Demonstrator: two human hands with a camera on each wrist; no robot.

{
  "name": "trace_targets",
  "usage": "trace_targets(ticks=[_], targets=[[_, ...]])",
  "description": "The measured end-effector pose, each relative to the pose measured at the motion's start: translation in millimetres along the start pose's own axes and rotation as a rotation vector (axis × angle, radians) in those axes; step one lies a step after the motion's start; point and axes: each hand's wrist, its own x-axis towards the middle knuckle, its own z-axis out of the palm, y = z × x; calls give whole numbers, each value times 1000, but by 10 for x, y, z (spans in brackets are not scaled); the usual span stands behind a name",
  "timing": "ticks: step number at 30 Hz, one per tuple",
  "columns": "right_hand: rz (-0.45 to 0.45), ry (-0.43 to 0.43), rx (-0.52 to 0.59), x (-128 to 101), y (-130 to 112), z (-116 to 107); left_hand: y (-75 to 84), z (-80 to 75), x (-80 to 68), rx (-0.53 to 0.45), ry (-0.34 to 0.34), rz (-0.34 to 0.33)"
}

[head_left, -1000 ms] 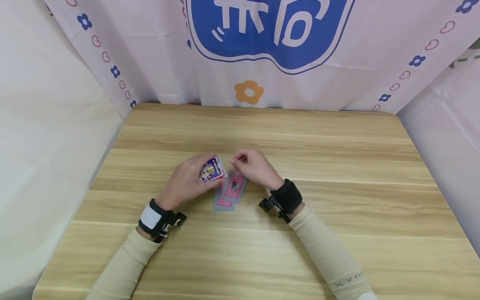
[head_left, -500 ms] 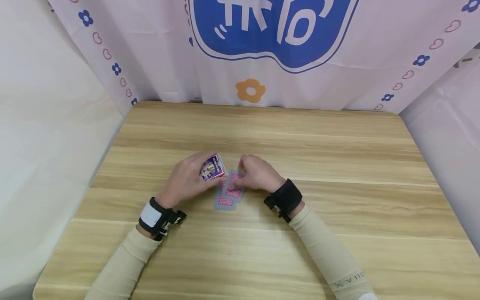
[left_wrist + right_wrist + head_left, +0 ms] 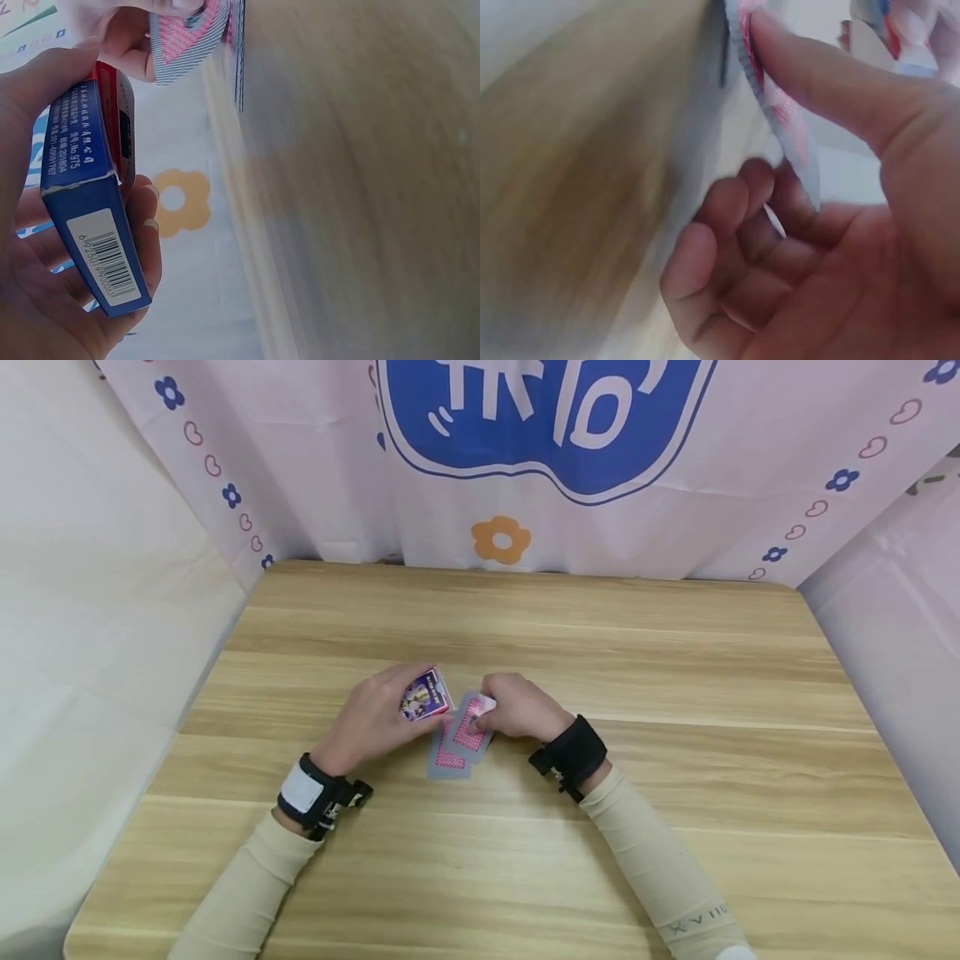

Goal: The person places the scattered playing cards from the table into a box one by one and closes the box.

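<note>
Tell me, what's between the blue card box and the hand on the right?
In the head view, pink-backed playing cards lie between the blue cardboard card box and the right hand, which pinches the top card.

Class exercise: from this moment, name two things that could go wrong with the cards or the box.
The right hand pinches only one edge of a pink-backed playing card; it might slip from that grip. A second pink-backed card lies loose beneath and could be dragged. The left hand holds the blue card box tilted.
</note>
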Motion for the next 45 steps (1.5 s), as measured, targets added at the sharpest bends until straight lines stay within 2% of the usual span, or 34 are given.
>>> trace_targets(ticks=[2, 7, 10, 14, 21, 24, 29, 36, 41, 45], targets=[[-8, -6, 3, 0, 1, -13, -5, 5, 0, 5, -1, 3], [-38, 35, -94, 8, -21, -27, -23, 19, -4, 18, -5, 3], [-78, 37, -59, -11, -13, -84, -27, 23, -2, 13, -3, 7], [-103, 31, 112, -74, 22, -231, -22, 20, 0, 17, 2, 16], [-11, 202, 562, -152, -45, -392, -6, 14, 0, 18, -11, 1], [10, 221, 654, -149, -85, -377, -2, 16, -2, 22, -13, -3], [0, 208, 618, -132, -121, -320, 9, 15, 2, 25, -11, 1], [-4, 220, 651, -127, -124, -296, 23, 12, 6, 18, -14, 1], [-25, 203, 588, -127, -131, -285, 18, 20, 8, 18, -20, 1], [-13, 206, 598, -124, -125, -277, 14, 23, 4, 16, -15, 4]])
